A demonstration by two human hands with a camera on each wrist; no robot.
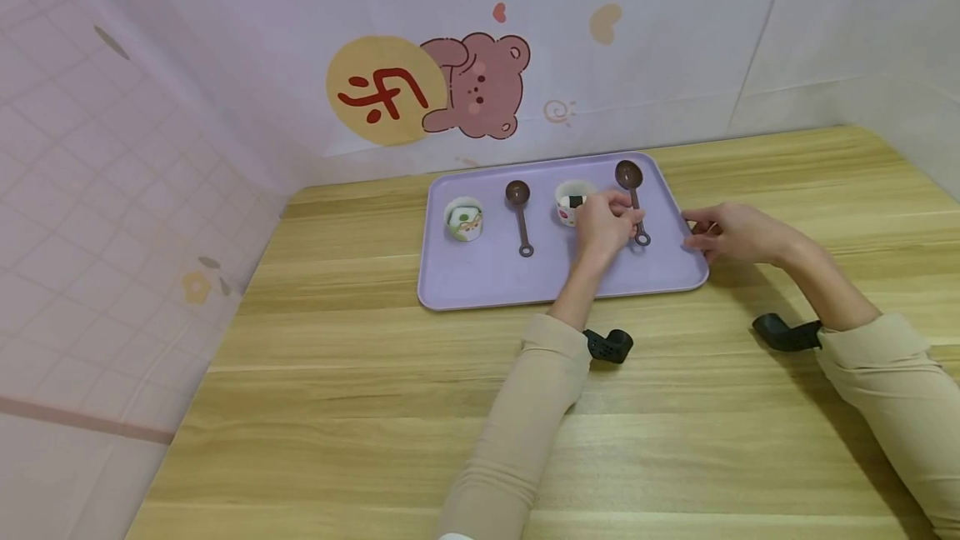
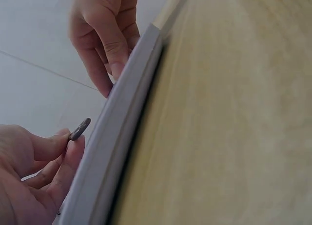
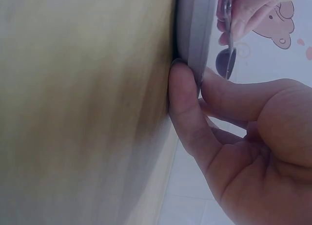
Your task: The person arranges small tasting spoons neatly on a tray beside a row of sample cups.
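On a light purple tray (image 1: pixel 495 273) my left hand (image 1: pixel 602 227) pinches the handle of a brown measuring spoon (image 1: pixel 628 175) at the tray's right side. The left wrist view shows the handle's end (image 2: pixel 80 129) between thumb and finger. My right hand (image 1: pixel 738 232) grips the tray's right rim, its thumb and a finger on either side of the edge in the right wrist view. Partly behind my left hand stands a small patterned cup (image 1: pixel 567 211) with a white and black item inside. Further left lie a second brown measuring spoon (image 1: pixel 518 194) and another patterned cup (image 1: pixel 465 227) holding something white and green.
The tray lies near the back of a wooden table (image 1: pixel 360 407). Behind it hangs a pale wall cloth (image 1: pixel 637 65) with a printed bear and hearts. Black wrist mounts (image 1: pixel 611 346) extend from both sleeves. A tiled-pattern wall (image 1: pixel 97 190) borders the table's left side.
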